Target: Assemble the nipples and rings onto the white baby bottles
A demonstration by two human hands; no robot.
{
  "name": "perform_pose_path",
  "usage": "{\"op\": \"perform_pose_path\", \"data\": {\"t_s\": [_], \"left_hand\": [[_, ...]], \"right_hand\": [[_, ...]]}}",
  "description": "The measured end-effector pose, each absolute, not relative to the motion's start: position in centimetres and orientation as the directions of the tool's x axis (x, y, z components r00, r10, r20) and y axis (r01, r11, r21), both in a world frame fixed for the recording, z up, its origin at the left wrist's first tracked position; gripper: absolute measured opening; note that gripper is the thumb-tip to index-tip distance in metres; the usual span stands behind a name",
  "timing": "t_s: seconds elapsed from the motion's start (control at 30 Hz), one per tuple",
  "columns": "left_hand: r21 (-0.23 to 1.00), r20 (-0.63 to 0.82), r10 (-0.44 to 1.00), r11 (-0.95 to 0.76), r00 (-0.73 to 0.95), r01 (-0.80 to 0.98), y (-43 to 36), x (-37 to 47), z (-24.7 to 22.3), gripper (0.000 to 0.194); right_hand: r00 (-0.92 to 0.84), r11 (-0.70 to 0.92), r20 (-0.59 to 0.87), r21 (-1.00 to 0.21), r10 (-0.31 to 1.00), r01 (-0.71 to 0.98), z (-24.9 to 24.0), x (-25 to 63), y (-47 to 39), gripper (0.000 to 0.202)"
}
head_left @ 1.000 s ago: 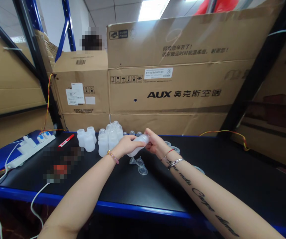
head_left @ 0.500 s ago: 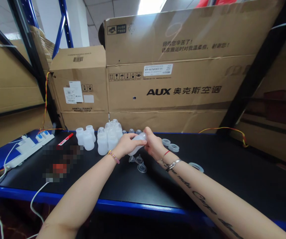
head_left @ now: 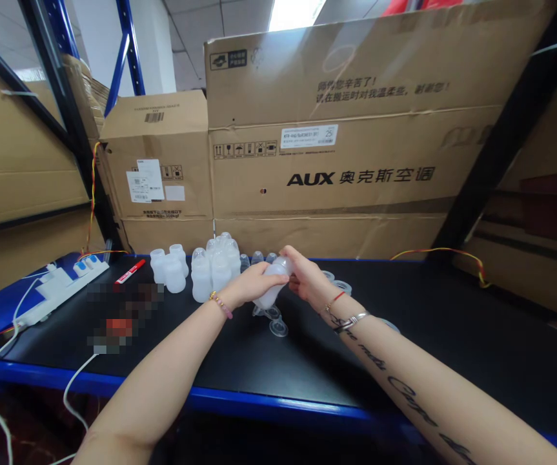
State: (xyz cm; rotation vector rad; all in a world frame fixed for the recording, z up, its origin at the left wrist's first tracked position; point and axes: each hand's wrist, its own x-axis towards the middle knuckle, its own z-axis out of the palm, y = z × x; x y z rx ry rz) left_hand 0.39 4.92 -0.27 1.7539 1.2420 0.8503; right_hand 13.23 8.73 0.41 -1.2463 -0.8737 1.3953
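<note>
A frosted white baby bottle is held tilted above the black tabletop, its top end up and to the right. My left hand is closed around its body, thumb along the near side. The fingers of my right hand are curled round the bottle's top end, so its collar is partly hidden. Just below lie several clear silicone nipples. To the left stands a cluster of bottles with clear domed caps. Farther left are a few open bottles.
Ring collars lie behind my right wrist, and another ring is partly covered by my forearm. Clear caps stand behind my left hand. A red marker, a power strip and a blurred-out object lie left. Cardboard boxes wall the back.
My right hand has turned and shifted slightly right at the bottle's top, its fingers showing more. The bottle is now more upright. The view has moved a little.
</note>
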Motion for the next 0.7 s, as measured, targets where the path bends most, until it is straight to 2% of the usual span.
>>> {"op": "perform_pose_path", "data": {"t_s": [0.07,0.17,0.27,0.43,0.5,0.57,0.63,0.7], "left_hand": [[0.895,0.041,0.952,-0.170,0.303,0.413,4.6,0.6,-0.2,0.034],[0.903,0.070,0.954,-0.185,0.292,0.388,4.0,0.7,0.3,0.037],[0.921,0.125,0.961,-0.205,0.247,0.332,3.2,0.6,1.6,0.038],[0.898,0.392,0.919,-0.394,0.050,0.195,1.0,-0.8,4.5,0.040],[0.847,0.509,0.857,-0.482,-0.080,0.225,-0.2,-2.1,5.2,0.043],[0.822,0.556,0.808,-0.499,-0.194,0.275,-1.6,-3.9,5.3,0.046],[0.829,0.544,0.796,-0.461,-0.265,0.316,-2.8,-6.0,4.7,0.047],[0.839,0.507,0.802,-0.375,-0.316,0.396,-3.6,-8.2,3.6,0.048]], "right_hand": [[0.140,-0.145,-0.160,-0.983,0.977,-0.111,0.5,13.1,7.7,0.024],[0.076,-0.004,-0.005,-1.000,0.997,-0.012,0.8,13.5,6.3,0.037],[0.071,0.039,0.042,-0.998,0.997,0.043,1.6,14.9,5.2,0.046],[0.161,0.115,0.107,-0.992,0.981,-0.046,3.0,18.5,3.8,0.049],[0.219,0.122,0.121,-0.993,0.968,0.013,2.7,20.1,3.6,0.042],[0.258,0.081,0.126,-0.981,0.958,0.176,1.8,21.4,3.5,0.027],[0.259,0.037,0.128,-0.943,0.957,0.331,0.8,22.6,3.5,0.015],[0.316,0.022,0.171,-0.905,0.933,0.425,-0.1,23.5,3.5,0.013]]}}
